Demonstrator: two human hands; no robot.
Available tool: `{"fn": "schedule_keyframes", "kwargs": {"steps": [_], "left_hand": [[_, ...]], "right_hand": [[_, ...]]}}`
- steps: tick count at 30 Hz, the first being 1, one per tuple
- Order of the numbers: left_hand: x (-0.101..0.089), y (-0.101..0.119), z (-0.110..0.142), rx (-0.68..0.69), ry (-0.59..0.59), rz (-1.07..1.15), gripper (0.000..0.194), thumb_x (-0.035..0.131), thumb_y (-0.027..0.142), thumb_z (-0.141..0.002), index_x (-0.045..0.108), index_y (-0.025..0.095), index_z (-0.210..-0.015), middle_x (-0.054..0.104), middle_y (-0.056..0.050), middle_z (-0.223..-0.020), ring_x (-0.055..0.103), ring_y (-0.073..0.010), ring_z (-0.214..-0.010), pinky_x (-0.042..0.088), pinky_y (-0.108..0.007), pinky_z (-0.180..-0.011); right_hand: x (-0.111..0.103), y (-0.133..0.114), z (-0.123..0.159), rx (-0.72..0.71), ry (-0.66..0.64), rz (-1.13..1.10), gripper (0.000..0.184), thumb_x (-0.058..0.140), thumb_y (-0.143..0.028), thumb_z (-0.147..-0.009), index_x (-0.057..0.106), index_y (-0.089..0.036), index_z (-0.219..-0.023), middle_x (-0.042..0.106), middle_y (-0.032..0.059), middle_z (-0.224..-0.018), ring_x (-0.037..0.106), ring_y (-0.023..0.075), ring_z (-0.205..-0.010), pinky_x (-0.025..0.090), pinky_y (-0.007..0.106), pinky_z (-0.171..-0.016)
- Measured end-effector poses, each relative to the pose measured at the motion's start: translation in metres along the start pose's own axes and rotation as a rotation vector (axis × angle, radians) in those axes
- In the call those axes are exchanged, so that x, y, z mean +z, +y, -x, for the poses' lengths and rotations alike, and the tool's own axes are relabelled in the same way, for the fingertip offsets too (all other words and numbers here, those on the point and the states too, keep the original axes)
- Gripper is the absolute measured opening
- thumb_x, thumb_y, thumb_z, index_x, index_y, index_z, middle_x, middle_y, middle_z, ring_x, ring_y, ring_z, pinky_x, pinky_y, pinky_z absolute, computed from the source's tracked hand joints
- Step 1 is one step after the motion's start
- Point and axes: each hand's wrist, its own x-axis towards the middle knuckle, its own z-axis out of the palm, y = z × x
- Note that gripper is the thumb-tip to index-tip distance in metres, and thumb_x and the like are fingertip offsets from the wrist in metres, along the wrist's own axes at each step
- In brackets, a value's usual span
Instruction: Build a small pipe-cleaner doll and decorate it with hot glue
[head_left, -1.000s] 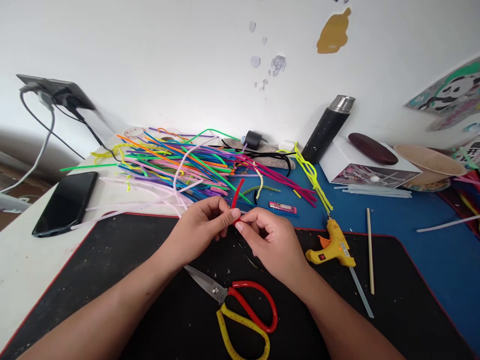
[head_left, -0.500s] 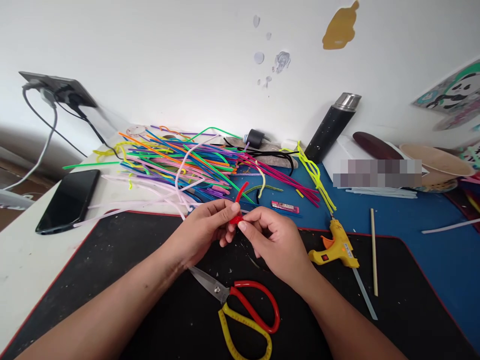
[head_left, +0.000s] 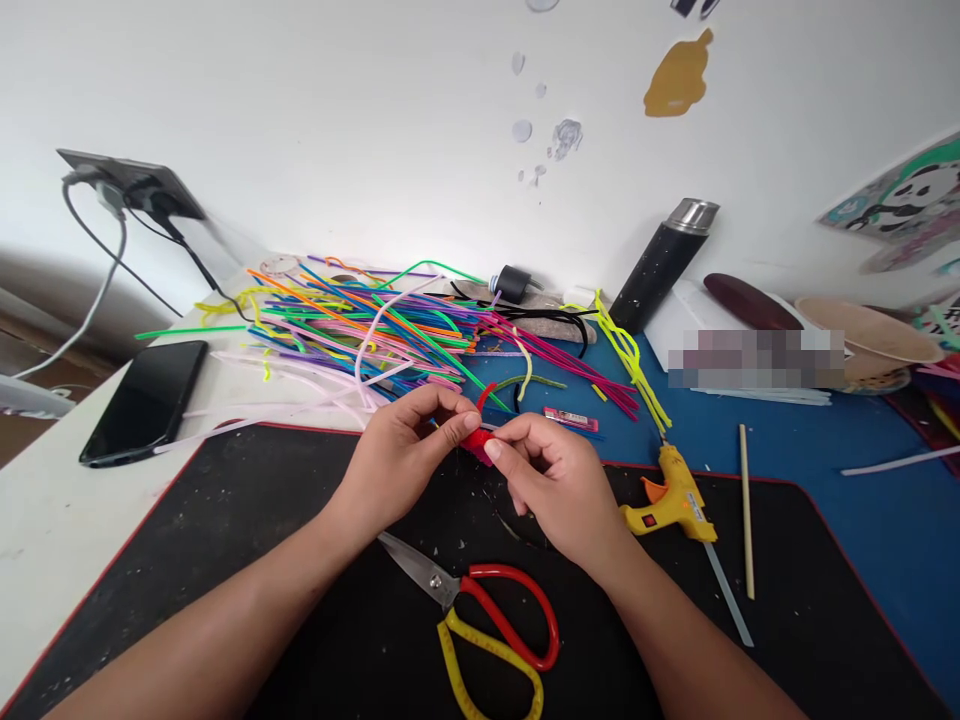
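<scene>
Between both hands is a red pipe cleaner (head_left: pixel 475 440), bunched into a small shape with one end sticking up; the fingers cover much of it. My left hand (head_left: pixel 409 450) pinches it between thumb and forefinger. From the other side my right hand (head_left: pixel 559 485) grips its lower right part with thumb and fingertips. Below the hands, scissors (head_left: pixel 450 590) with one red and one yellow handle lie on the black mat (head_left: pixel 315 620). To the right of my right hand rests a yellow glue gun (head_left: pixel 675 500) with a glue stick (head_left: pixel 727 590) in its back end.
A heap of coloured pipe cleaners (head_left: pixel 375 335) spreads behind the hands. A black phone (head_left: pixel 146 400) lies at left, and a wooden stick (head_left: pixel 746 510) at right. A black thermos (head_left: pixel 664 265) leans on the wall. Plugged cables (head_left: pixel 112 235) hang at the far left.
The camera view has tilted slightly up. Both hands still pinch the red pipe cleaner, which has turned a little between the fingers, showing more of its bunched part.
</scene>
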Motion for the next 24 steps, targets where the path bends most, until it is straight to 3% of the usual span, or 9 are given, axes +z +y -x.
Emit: {"fn": "schedule_keyframes", "kwargs": {"steps": [3,9,16,24], "left_hand": [[-0.0019,0.0029,0.0003,-0.025,-0.056,0.004,0.03,0.077,0.048,-0.092,0.076,0.019,-0.086,0.071,-0.001,-0.081,0.061,-0.0163,-0.075,0.048,-0.028,-0.071],[-0.0016,0.0043,-0.0014,-0.112,-0.218,0.216,0.028,0.09,0.042,-0.081,0.08,0.02,-0.095,0.079,-0.003,-0.09,0.071,-0.02,-0.086,0.056,-0.031,-0.083],[-0.0015,0.002,-0.0006,-0.158,-0.169,0.17,0.025,0.089,0.044,-0.081,0.083,0.021,-0.088,0.081,-0.004,-0.089,0.071,-0.0201,-0.083,0.055,-0.031,-0.081],[0.001,0.0037,0.0008,-0.185,-0.156,0.279,0.03,0.092,0.043,-0.078,0.08,0.019,-0.092,0.075,-0.002,-0.083,0.063,-0.0146,-0.07,0.049,-0.025,-0.064]], "right_hand": [[-0.0016,-0.0007,0.0006,0.0,0.001,0.005,0.02,0.067,-0.038,-0.098,0.068,-0.02,-0.088,0.052,-0.0086,-0.052,0.047,0.0096,-0.042,0.035,0.023,-0.045],[-0.0035,-0.0021,0.0003,-0.011,0.023,0.001,0.023,0.067,-0.04,-0.099,0.069,-0.02,-0.089,0.053,-0.0081,-0.052,0.05,0.0101,-0.042,0.036,0.023,-0.045],[-0.0036,-0.0009,0.0016,-0.016,0.04,0.013,0.023,0.067,-0.041,-0.1,0.069,-0.021,-0.089,0.053,-0.0078,-0.053,0.05,0.0106,-0.044,0.038,0.024,-0.047],[-0.0025,-0.0025,-0.0001,-0.057,0.073,0.083,0.023,0.067,-0.039,-0.098,0.069,-0.02,-0.086,0.051,-0.006,-0.058,0.046,0.0115,-0.051,0.035,0.025,-0.049]]}}
